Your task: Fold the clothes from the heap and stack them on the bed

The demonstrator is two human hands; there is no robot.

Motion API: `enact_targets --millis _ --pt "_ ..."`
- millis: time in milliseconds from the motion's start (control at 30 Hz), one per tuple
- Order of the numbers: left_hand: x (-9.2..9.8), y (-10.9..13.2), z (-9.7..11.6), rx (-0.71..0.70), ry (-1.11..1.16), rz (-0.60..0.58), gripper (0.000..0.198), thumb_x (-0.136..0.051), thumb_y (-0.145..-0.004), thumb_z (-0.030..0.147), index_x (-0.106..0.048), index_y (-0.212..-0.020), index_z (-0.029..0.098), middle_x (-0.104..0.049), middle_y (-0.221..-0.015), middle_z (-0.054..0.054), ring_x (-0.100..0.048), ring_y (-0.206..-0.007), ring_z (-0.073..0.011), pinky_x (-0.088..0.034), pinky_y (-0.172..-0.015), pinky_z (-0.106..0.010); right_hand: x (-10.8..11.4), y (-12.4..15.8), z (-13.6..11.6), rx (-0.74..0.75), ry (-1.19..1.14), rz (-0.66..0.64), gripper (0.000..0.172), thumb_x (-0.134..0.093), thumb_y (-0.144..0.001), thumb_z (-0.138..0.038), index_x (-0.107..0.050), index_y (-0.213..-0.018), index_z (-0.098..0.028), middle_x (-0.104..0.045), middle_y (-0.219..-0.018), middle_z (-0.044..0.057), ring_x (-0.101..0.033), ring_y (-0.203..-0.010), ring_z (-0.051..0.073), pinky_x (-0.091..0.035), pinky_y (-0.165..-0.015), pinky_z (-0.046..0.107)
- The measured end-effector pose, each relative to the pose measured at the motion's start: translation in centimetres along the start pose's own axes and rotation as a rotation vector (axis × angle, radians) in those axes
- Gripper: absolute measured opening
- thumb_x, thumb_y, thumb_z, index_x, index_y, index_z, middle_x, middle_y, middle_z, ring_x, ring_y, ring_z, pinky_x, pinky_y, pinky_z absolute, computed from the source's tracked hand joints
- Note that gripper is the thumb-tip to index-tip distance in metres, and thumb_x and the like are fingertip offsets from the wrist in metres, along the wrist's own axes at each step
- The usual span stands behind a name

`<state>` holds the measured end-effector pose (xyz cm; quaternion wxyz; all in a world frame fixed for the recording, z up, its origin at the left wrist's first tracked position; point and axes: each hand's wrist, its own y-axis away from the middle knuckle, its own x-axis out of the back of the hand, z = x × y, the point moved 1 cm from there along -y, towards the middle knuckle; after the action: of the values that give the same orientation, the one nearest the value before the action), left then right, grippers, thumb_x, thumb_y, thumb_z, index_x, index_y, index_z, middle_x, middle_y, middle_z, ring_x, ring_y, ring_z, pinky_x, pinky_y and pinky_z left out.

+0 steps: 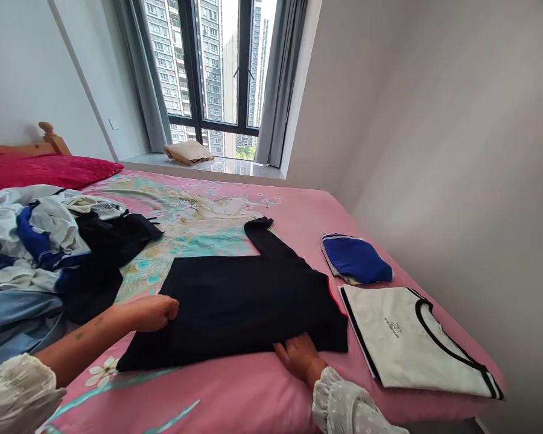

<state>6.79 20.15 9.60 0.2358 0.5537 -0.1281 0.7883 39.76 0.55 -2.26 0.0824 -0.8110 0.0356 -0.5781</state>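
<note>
The step in hand looks like straightening and folding the black garment (244, 295), which lies flat on the pink bedsheet (235, 398), one sleeve (276, 247) stretched out from its far side and a red trim (337, 296) showing at its right end. At the garment's left end, the left hand (158, 313) is closed in a fist on the cloth; at its near edge, the right hand (301, 355) touches the fabric, though its fingertips are hidden, so I cannot tell whether they pinch it. The next move seems to call for a firm hold at both places, so the layers turn over together without creasing. Left of the garment sits a loose heap of clothes (49, 229), with a red pillow (58, 172) behind; to its right lie a folded white shirt (384, 343) and a folded blue piece (359, 259). Well beyond it, a beige parcel (189, 152) rests on the sill (239, 167) below a curtained window (212, 72).
</note>
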Motion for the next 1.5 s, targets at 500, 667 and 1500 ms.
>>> enact_targets --millis 500,667,1500 --pt "-4.1 1.9 -0.5 0.136 0.194 -0.084 0.034 -0.056 -0.068 0.035 -0.062 -0.097 0.021 -0.068 -0.091 -0.001 -0.064 -0.082 -0.0198 -0.049 -0.071 -0.027 -0.4 0.3 0.3 0.035 0.051 -0.056 0.033 -0.042 -0.091 -0.033 -0.066 -0.111 -0.023 -0.067 -0.111 0.007 -0.055 -0.115 0.024 -0.036 -0.103 0.040" --pt "-5.2 3.6 -0.2 0.073 0.075 0.111 0.052 -0.055 -0.066 0.021 -0.058 -0.118 0.021 -0.056 -0.127 -0.009 -0.050 -0.119 -0.0267 -0.037 -0.102 -0.040 -0.9 0.4 0.6 -0.016 0.034 -0.033 0.040 -0.038 -0.093 -0.039 -0.061 -0.120 -0.020 -0.062 -0.122 0.009 -0.048 -0.123 0.024 -0.031 -0.107 0.040" --pt "-14.2 6.4 3.8 -0.034 -0.301 0.329 0.055 -0.042 -0.086 0.049 -0.044 -0.136 0.027 -0.037 -0.147 -0.005 -0.030 -0.137 -0.0262 0.001 -0.111 -0.056 0.7 0.7 0.1 -0.090 0.114 0.058 0.048 -0.037 -0.091 -0.050 -0.058 -0.124 -0.022 -0.062 -0.122 0.008 -0.049 -0.120 0.025 -0.027 -0.108 0.041"
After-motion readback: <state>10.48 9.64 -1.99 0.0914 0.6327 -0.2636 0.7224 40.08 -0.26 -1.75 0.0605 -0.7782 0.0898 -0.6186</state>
